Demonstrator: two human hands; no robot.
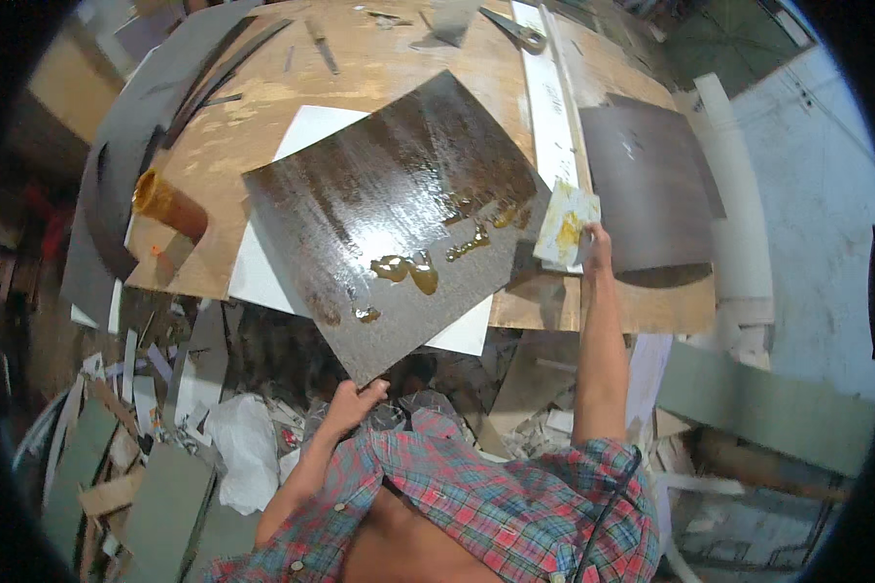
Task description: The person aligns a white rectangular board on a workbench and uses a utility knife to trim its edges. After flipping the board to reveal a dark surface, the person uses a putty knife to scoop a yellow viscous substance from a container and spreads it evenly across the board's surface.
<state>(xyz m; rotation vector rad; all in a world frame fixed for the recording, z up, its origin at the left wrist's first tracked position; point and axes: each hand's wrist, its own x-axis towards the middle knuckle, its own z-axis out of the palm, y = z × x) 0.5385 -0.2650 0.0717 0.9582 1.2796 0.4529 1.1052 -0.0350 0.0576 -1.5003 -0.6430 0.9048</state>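
Observation:
A dark brown laminate sheet (pixel 399 185) lies at a slant over a white sheet (pixel 311 124), which shows at its edges. Shiny wet streaks cover the sheet's far part, with thick amber glue puddles (pixel 408 272) on its duller near part. My left hand (pixel 355 403) is closed on the sheet's near corner. In my right hand (pixel 598 248), just off the sheet's right corner, is a flat white glue spreader (pixel 566 222) smeared with yellow glue. An orange-brown glue-coated container (pixel 170 206) lies tilted at the bench's left.
The wooden bench (pixel 233 68) holds a long white strip (pixel 550 97), another dark sheet (pixel 647 185) on the right and shears (pixel 515 31) at the far side. Dark curved strips (pixel 219 78) lie at left. Offcuts (pixel 165 496) and a white plastic bag (pixel 246 452) litter the floor.

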